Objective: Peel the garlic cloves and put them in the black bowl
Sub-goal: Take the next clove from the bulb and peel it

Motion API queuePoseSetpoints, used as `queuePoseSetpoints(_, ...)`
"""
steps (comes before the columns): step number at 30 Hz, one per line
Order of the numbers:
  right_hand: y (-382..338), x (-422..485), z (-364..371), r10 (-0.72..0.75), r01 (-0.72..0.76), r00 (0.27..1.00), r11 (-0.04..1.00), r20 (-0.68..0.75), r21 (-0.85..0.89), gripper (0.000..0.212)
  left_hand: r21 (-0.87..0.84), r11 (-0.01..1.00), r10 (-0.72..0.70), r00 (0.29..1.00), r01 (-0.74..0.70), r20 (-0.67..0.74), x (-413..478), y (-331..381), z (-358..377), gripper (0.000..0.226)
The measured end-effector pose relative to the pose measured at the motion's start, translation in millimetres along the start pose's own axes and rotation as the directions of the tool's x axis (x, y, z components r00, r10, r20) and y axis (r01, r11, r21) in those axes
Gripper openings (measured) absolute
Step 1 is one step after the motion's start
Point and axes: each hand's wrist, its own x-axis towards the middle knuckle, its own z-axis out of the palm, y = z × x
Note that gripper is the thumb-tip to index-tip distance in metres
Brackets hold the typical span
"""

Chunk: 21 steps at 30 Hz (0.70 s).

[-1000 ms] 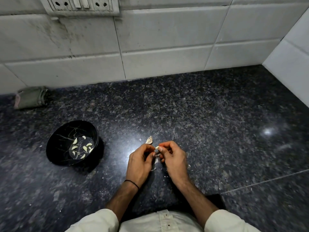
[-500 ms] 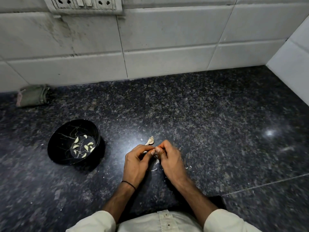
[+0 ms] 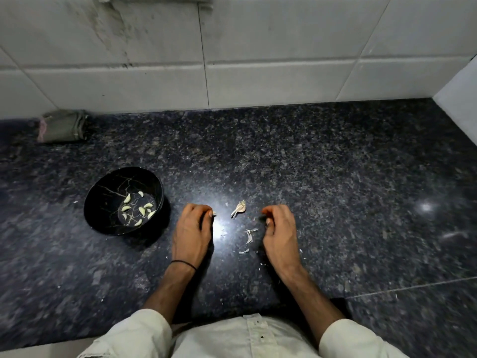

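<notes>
Dark granite bench (image 3: 335, 177) below white tile (image 3: 284, 34): the left hand (image 3: 192, 228), just right of the black bowl (image 3: 102, 192) and nearer it than the right hand (image 3: 280, 236), is seen pinching a pale bit (image 3: 214, 215), judged a peeled clove. The right hand is curled, contents not discernible; an unpeeled garlic piece (image 3: 239, 208) lies between them.

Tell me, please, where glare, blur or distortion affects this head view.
Head view: glare whitens the countertop between the left hand and right hand, with a fainter spot far right; its right side looks smeared; wide-angle distortion slants the wall tiles.
</notes>
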Motion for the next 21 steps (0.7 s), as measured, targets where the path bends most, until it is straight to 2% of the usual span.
queuePoseSetpoints(4,6,-3,4,-0.029,0.037,0.997,0.994,0.078,-0.106,0.032,0.023,1.0,-0.009,1.0,0.009,0.011,0,-5,3,0.008)
queuePoseSetpoints(8,3,-12,5,-0.149,0.184,0.967,0.97,0.208,-0.161,0.038,-0.005,1.0,-0.027,0.999,0.027,0.019,-3,-5,0,0.012)
queuePoseSetpoints(12,0,-30,1,-0.312,0.399,0.879,0.895,0.36,-0.199,0.04,-0.117,0.992,-0.047,0.999,0.046,-0.012,-11,-1,-6,0.022)
queuePoseSetpoints(15,10,-45,-3,-0.407,0.519,0.799,0.838,0.442,-0.166,0.035,-0.131,0.991,-0.019,1.0,0.018,-0.01,-21,0,-10,0.023)
queuePoseSetpoints(21,37,-52,-24,-0.547,0.658,0.715,0.736,0.435,-0.157,0.031,-0.11,0.988,0.123,0.981,-0.107,0.154,-40,5,-10,0.016)
